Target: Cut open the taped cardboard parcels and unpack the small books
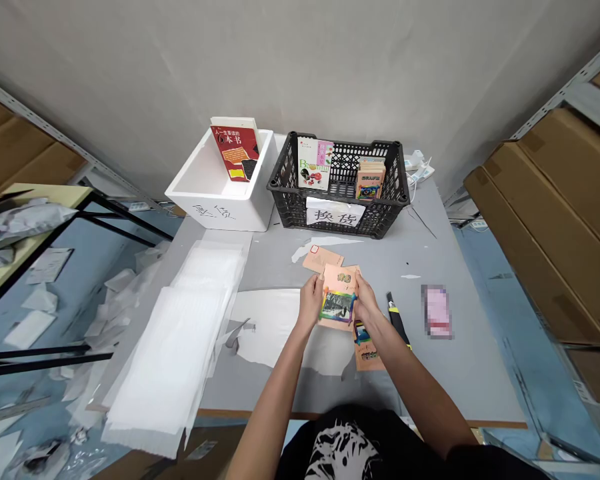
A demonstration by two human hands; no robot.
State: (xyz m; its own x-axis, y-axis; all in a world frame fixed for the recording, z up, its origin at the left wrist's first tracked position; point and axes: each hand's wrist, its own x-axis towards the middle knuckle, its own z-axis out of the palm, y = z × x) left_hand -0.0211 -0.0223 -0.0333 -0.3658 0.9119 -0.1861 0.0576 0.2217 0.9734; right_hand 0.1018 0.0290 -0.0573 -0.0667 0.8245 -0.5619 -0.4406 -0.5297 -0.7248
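Observation:
Both of my hands grip a small booklet (338, 297) with a peach cover and a rainbow-framed dark picture. My left hand (311, 301) is closed on its left edge, and my right hand (366, 297) pinches its right edge. Behind the held booklet, part of another peach piece shows at its upper right. A similar booklet (369, 357) lies on the table under my right wrist, partly covered. Just beyond my hands lies a peach booklet (317, 257) with a red mark. To the right of my right forearm is a black and yellow utility knife (399, 319).
A stack of white sleeves (163, 360) overhangs the front left of the table (460, 373). At the back stand a white foam box (215, 210) and a black crate (293, 212), both holding books. A blurred pink object (437, 312) lies at right; cardboard boxes (545, 220) stand beyond.

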